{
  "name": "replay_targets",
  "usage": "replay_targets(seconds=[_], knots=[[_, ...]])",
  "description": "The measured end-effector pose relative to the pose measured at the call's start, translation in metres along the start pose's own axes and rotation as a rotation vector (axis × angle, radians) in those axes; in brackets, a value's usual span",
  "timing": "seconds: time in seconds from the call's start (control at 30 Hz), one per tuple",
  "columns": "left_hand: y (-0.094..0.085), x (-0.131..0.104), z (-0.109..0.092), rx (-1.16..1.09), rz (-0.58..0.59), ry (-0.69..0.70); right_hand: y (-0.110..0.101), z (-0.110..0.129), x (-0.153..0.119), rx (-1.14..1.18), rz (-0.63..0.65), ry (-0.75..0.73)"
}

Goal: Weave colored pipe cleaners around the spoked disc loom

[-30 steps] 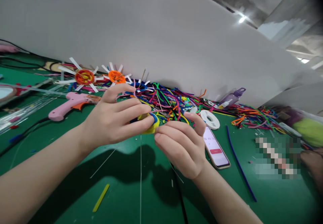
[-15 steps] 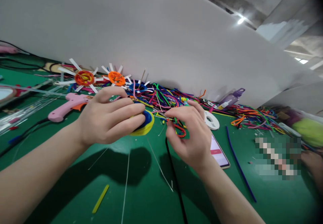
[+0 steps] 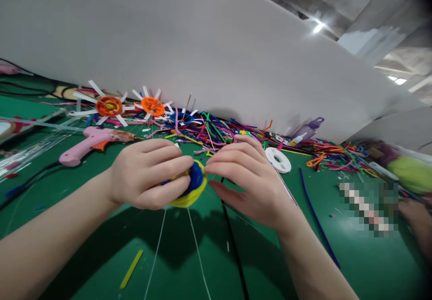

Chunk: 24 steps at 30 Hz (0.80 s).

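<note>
Two stringy white strips hang down from the soft, round blue and yellow disc [image 3: 198, 195] in the middle, but first comes the left side. A smooth pink glue gun [image 3: 79, 150] with an orange trigger lies on the shiny green table [image 3: 94, 264], with a black cord at its handle. Behind it is a round red, orange and yellow wheel [image 3: 110, 106], with flat white strips poking out like sun rays. A short, flat yellow strip [image 3: 131, 269] lies near the front. The left hand [image 3: 151, 174] is closed around the left part of the disc, holding it up over the table. Next to it in the back is a bright orange wheel [image 3: 153, 106] with white rays too. The disc pokes out past the left fingers, with a blue middle and a fuzzy-looking yellow edge. The right hand [image 3: 248, 180] is open, thumb apart from the fingers, with its fingertips right by the disc's right edge; I can't tell if they touch. Behind is a messy heap of thin, bendy, colorful sticks [image 3: 216, 131]. Then come a flat white spool [image 3: 278, 160] with a hole, a see-through purple bottle [image 3: 306, 131], a long, bent blue pipe cleaner [image 3: 315, 212] and another person's hand [image 3: 416, 214], all blurry.
</note>
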State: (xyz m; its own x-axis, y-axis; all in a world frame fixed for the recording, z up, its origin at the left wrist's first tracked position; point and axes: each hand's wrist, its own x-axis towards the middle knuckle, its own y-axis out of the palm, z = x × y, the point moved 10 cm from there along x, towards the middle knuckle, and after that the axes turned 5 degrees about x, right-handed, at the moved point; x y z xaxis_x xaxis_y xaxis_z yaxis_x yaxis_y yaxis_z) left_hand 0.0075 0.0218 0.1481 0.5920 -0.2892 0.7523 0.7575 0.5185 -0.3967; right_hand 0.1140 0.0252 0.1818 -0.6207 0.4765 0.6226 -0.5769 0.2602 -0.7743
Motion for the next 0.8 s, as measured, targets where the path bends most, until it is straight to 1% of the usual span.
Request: replay_targets(seconds=[0.1, 0.17, 0.23, 0.37, 0.63, 0.8], knots=[[0.0, 0.002, -0.002, -0.016, -0.008, 0.002, -0.001, 0.015, -0.002, -0.133, -0.054, -0.11], [-0.001, 0.002, -0.003, -0.019, -0.016, -0.002, -0.002, 0.022, -0.005, -0.166, -0.092, -0.173], [-0.001, 0.002, -0.004, -0.02, -0.008, -0.005, -0.002, 0.027, -0.007, -0.174, -0.122, -0.205], [0.001, 0.003, -0.005, -0.02, 0.003, -0.01, -0.005, 0.032, -0.009, -0.195, -0.167, -0.218], [-0.001, 0.003, -0.003, -0.028, -0.006, -0.032, -0.003, 0.039, -0.01, -0.249, -0.143, -0.204], [0.001, -0.002, -0.001, -0.042, 0.002, -0.047, -0.001, 0.034, -0.01, -0.244, -0.117, -0.192]])
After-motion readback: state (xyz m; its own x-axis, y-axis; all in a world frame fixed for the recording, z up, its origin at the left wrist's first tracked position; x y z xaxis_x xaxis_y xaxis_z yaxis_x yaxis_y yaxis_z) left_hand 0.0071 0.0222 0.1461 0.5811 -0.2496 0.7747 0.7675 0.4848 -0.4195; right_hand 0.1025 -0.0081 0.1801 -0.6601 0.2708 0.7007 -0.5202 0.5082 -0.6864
